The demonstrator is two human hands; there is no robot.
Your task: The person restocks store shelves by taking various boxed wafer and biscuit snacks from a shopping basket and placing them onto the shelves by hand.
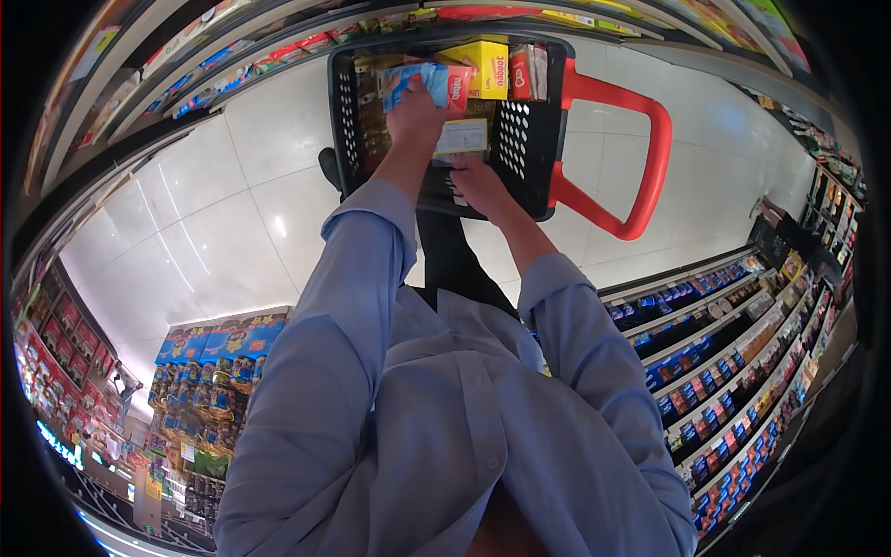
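A black shopping basket [543,176] with a red handle [657,139] stands in front of me on the floor. My left hand [415,116] is over its left part, with its fingers closed on a blue and pink packet [441,78]. On the near side, my right hand [475,179] reaches inside beside a pale box with a yellow edge [462,136]; its fingertips are partly hidden and what they touch is unclear. A yellow box [490,71] and a red and white box [529,72] lie at the far right inside.
Shelves of packaged goods [297,46] run along the far side. Stocked shelves [715,371] stand at the right. A display of jars and blue boxes [218,357] is at the lower left. A dark shoe [329,170] is left of the basket on the tiled floor [213,204].
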